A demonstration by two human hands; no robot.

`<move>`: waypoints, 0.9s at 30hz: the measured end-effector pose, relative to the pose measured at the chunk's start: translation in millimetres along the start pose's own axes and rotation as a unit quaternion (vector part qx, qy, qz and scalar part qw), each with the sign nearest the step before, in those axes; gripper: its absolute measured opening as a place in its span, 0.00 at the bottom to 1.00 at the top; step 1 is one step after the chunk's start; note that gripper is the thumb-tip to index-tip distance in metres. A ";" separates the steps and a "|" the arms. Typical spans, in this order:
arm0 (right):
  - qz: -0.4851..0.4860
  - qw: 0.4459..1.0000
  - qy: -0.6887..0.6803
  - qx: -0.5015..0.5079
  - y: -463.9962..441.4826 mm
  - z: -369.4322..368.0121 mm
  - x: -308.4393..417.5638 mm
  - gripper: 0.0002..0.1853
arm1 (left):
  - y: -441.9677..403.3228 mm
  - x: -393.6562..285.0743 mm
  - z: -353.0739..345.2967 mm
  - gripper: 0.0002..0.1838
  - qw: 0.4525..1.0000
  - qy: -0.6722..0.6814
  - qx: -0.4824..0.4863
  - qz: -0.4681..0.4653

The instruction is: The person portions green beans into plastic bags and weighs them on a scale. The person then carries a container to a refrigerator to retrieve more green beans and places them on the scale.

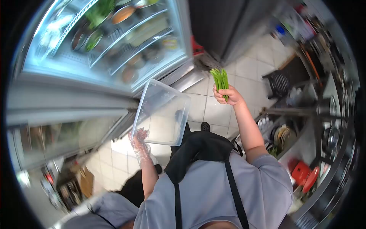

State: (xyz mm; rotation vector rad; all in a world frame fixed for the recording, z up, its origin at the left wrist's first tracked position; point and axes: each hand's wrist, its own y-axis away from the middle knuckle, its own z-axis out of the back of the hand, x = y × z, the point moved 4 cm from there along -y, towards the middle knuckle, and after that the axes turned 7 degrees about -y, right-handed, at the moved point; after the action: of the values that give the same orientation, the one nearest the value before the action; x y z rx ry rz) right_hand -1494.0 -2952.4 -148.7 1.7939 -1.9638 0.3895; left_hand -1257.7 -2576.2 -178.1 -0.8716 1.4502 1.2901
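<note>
My left hand (140, 139), in a clear plastic glove, grips the lower left edge of a clear plastic container (167, 114). The container is tilted, and the floor shows through it with no food visible inside. My right hand (227, 94) is bare and closed around a bunch of thin green vegetable stalks (220, 79). The stalks stick up out of the fist; I cannot tell their exact kind. Both hands are in front of the lit fridge (133, 88), with the container nearer to it.
Bowls and leafy greens (100, 13) sit on the fridge's wire shelves. Another person in a grey shirt (110, 210) is close at my lower left. On the right, a rack holds stacked plates (284, 136), and a red plastic item (301, 173) lies lower down. Pale tiles (217, 110) cover the floor.
</note>
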 end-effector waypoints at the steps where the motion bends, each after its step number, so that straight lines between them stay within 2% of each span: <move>1: -0.029 0.999 0.002 0.014 -16.1 -7.0 -7.3 0.14 | 7.0 1.1 24.3 0.21 0.999 0.016 -0.035 0.002; 5: -0.161 0.984 0.017 0.067 -80.9 -40.0 -56.5 0.14 | 41.9 36.2 142.5 0.22 0.979 0.117 -0.163 -0.035; 6: -0.197 0.977 0.027 0.077 -97.1 -49.6 -71.9 0.14 | 52.5 42.6 167.7 0.22 0.969 0.112 -0.218 -0.013; 7: -0.232 0.968 0.038 0.089 -115.5 -59.8 -88.3 0.14 | 68.2 41.5 181.7 0.19 0.957 0.090 -0.270 -0.063; 9: -0.319 0.938 0.046 0.124 -155.7 -76.6 -121.0 0.13 | 84.5 42.6 205.1 0.17 0.931 0.153 -0.320 -0.083; 15: -0.491 0.850 0.085 0.173 -234.0 -142.8 -226.9 0.12 | 107.2 42.4 248.5 0.18 0.835 0.254 -0.478 -0.098; 16: -0.507 0.836 0.098 0.187 -248.4 -151.6 -240.4 0.12 | 100.9 41.3 252.7 0.18 0.822 0.263 -0.494 -0.108; 19: -0.539 0.803 0.129 0.220 -282.8 -180.3 -280.2 0.12 | 81.8 35.0 270.3 0.19 0.788 0.280 -0.546 -0.051; 20: -0.546 0.795 0.129 0.231 -291.9 -190.2 -293.4 0.12 | 74.5 34.1 276.1 0.26 0.795 0.263 -0.544 -0.053; 21: -0.553 0.787 0.126 0.242 -301.1 -201.1 -307.2 0.11 | 66.2 42.9 288.5 0.20 0.794 0.261 -0.546 -0.055; 24: -0.574 0.773 0.129 0.237 -319.9 -225.2 -339.5 0.13 | 40.8 31.4 316.0 0.20 0.797 0.250 -0.549 -0.019; 27: -0.584 0.760 0.157 0.236 -344.3 -245.9 -371.0 0.13 | 4.1 26.8 346.2 0.19 0.777 0.244 -0.580 -0.034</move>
State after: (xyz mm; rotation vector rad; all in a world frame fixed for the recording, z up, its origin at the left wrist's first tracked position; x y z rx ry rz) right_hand -1100.1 -2550.6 -155.6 2.6141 -0.2573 0.6846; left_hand -1200.0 -2234.1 -191.0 -2.1694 0.8002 1.9996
